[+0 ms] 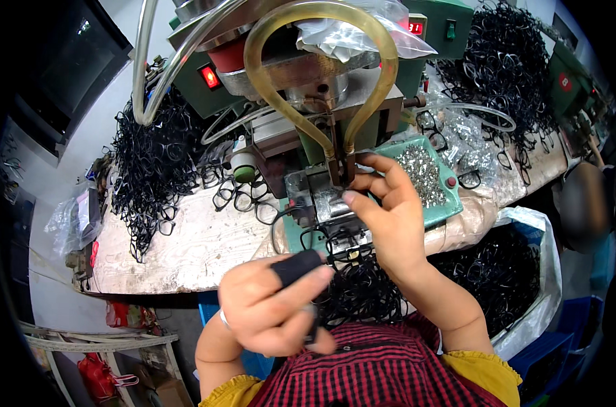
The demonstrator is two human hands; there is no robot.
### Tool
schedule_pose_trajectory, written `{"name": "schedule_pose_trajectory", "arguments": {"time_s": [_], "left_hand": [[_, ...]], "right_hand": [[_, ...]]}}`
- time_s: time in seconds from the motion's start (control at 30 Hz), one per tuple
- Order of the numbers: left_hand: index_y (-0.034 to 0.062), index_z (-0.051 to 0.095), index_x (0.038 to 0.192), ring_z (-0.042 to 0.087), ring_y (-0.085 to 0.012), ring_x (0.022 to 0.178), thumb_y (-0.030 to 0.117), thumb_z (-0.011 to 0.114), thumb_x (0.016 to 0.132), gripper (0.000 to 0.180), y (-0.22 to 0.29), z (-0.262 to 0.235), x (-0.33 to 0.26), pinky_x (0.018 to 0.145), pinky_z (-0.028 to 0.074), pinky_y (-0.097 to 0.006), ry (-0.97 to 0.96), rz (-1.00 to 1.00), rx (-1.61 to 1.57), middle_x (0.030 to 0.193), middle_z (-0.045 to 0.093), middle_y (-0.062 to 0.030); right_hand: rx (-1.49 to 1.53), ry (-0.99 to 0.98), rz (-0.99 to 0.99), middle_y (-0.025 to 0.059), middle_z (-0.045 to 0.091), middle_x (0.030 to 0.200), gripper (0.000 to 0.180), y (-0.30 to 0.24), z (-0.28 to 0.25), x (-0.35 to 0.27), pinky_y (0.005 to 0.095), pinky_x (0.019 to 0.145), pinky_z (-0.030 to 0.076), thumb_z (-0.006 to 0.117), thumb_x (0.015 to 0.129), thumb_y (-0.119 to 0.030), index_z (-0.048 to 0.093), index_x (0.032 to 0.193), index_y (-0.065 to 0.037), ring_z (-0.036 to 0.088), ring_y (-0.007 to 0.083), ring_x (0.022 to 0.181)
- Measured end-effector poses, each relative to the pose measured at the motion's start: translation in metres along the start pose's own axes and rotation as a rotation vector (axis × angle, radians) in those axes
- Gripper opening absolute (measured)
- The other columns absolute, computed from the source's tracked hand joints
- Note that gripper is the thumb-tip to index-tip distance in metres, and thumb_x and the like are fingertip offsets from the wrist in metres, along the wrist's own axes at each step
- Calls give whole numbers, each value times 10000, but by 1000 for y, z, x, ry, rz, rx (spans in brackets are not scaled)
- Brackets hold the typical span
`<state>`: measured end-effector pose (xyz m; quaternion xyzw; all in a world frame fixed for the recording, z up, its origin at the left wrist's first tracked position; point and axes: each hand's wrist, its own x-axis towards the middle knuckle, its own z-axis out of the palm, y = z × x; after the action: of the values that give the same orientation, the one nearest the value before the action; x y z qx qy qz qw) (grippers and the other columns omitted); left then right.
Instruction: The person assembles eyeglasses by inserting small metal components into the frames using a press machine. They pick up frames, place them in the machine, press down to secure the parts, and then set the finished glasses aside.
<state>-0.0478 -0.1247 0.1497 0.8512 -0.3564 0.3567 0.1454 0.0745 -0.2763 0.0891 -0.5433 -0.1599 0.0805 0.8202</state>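
Observation:
My right hand (pixel 396 217) reaches up to the bench machine, its thumb and fingertips pinched together beside the two upright metal prongs (pixel 340 166). Whatever lies between those fingertips is too small to make out. Nearer to me, my left hand (pixel 270 305) is curled in front of my apron, with a black cover on one finger. A dark piece shows between its fingers, but its kind is unclear. Just beyond that hand, black eyeglass frames (pixel 318 241) lie at the front of the machine's metal block (pixel 331 200). Small metal parts (pixel 423 173) fill the green tray (pixel 450 209) beside my right hand.
Heaps of black eyeglass frames stand on the bench at left (pixel 155 156) and far right (pixel 501 68). A white sack (pixel 551 271) at lower right holds more. A yellowish hose (pixel 253 47) loops above the prongs. Loose frames (pixel 243 197) lie on the wooden bench top (pixel 185 251).

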Motion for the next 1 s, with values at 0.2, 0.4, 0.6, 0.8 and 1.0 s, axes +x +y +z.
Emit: {"name": "schedule_pose_trajectory", "arguments": {"time_s": [0.2,0.4,0.6,0.8,1.0], "left_hand": [[114,508,747,614,-174,702,457,761,767,426,-15,63,10,652,576,-289,7,166,-6,980,702,-97],[121,520,762,573,-149,668,460,766,741,419,-10,79,10,610,539,-258,48,132,34,935,706,-67],[101,549,797,547,-146,632,429,790,738,411,-12,73,11,522,461,-248,74,111,-37,929,705,-75],[58,583,873,640,-221,775,458,741,808,435,19,49,-18,825,570,-391,77,-101,-120,1027,691,-126],[16,630,1073,617,-270,1039,-3,505,947,178,-22,-2,-51,960,476,-396,858,-704,240,1136,651,-156]], "right_hand": [[-990,-14,-415,175,658,1127,237,15,-69,31,430,978,457,685,778,-100,683,1006,-35,594,339,1136],[-1369,194,-405,159,627,1190,177,65,-147,40,457,988,428,735,741,-137,703,896,-57,544,367,1192],[-1398,198,-407,135,607,1242,201,55,-128,42,449,945,445,728,757,-147,685,931,-56,539,343,1199],[-1432,189,-430,138,630,1208,139,68,-131,36,448,965,442,697,778,-113,687,898,-43,537,333,1207],[-1280,196,-475,131,705,1003,122,58,-135,39,399,887,497,657,817,-78,716,907,-21,647,328,984]]}}
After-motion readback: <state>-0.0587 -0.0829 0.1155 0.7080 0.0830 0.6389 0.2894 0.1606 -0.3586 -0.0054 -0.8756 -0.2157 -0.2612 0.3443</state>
